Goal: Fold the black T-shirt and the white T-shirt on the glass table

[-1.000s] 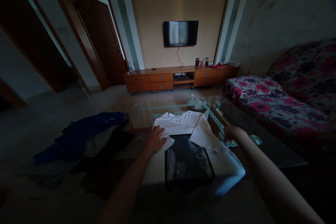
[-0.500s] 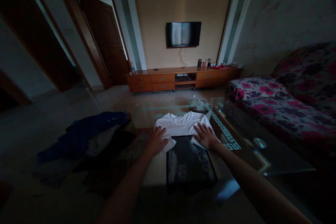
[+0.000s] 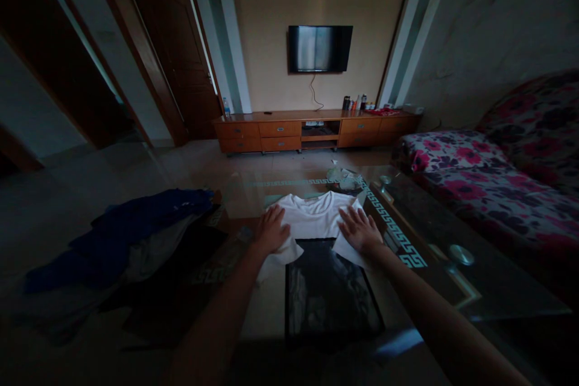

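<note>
A white T-shirt [image 3: 312, 212] lies on the glass table [image 3: 244, 205], its round collar pointing away from me. A dark rectangle with faint grey patches [image 3: 332, 295] covers the part nearer me; I cannot tell whether it is a print on the shirt or a separate panel. My left hand [image 3: 272, 230] rests palm down on the shirt's left side, fingers stretched out. On the right side, my right hand [image 3: 360, 230] lies flat with its fingers spread. Neither hand grasps the cloth.
A pile of dark and blue clothes [image 3: 136, 229] lies at the left. A crumpled clear plastic bag [image 3: 344, 179] sits at the table's far side. Beyond stand a wooden TV cabinet [image 3: 280, 129] and, at the right, a flowered sofa [image 3: 465, 157].
My right hand has shifted slightly outward and my left hand slightly forward along the shirt. Both remain flat on it. The camera view has tilted down a little.
</note>
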`<state>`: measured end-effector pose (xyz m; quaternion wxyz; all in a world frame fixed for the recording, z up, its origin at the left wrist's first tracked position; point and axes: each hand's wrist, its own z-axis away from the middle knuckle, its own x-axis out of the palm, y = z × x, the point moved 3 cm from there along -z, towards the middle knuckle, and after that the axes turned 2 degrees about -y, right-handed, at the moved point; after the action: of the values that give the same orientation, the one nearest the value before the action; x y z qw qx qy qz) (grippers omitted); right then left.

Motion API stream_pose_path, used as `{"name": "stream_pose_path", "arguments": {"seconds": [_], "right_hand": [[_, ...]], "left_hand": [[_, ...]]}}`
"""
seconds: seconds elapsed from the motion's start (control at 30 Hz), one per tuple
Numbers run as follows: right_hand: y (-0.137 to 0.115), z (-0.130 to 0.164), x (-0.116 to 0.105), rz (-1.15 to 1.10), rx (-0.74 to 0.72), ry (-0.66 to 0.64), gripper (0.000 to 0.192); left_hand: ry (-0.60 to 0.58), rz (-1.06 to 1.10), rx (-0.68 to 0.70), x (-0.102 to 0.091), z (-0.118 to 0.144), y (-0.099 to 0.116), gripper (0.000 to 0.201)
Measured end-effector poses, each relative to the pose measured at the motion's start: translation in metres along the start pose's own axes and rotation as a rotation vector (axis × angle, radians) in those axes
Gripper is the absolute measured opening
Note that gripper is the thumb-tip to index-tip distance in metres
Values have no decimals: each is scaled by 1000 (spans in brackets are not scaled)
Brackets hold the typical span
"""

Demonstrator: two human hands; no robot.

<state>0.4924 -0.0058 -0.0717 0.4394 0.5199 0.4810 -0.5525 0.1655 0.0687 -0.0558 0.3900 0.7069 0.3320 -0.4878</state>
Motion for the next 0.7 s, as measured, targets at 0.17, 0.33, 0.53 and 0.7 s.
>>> {"name": "stream_pose_path", "arguments": {"seconds": [0.17, 0.33, 0.53, 0.7], "right_hand": [[-6, -14, 1, 47, -38, -9, 71], [-22, -36, -4, 25, -11, -46, 73], [-44, -70, -6, -6, -23, -52, 74], [-57, -107, -5, -26, -32, -56, 74]], "left_hand": [[-58, -39, -31, 7, -3, -4, 60], [-79, -100, -92, -3, -16, -31, 60], [-124, -163, -133, -8, -39, -60, 61], [-144, -150, -136, -4, -69, -86, 62]]}}
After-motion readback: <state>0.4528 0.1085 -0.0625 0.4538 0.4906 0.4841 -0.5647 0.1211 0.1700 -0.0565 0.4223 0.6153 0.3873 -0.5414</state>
